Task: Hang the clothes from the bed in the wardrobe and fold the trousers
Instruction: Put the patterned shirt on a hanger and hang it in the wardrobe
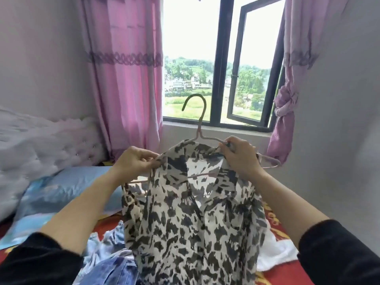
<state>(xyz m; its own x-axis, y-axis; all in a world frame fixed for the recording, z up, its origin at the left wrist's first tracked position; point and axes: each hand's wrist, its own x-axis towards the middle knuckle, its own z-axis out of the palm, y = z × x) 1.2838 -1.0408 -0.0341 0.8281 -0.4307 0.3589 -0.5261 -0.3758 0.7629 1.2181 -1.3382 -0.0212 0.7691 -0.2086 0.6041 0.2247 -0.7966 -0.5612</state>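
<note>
A thin cream blouse with a dark blotched print (195, 233) is being fitted onto a slim pink wire hanger with a dark hook (198, 132), both held up above the red-covered bed (112, 223). One shoulder is pinched by the left hand (135, 161), and the hanger's other arm is gripped together with the collar by the right hand (240, 157). That end of the hanger pokes out bare, so the fabric should probably be drawn over it next, before the wardrobe, not in view, is sought; the crumpled blue denim trousers (113, 270) on the bed are yet to be folded.
</note>
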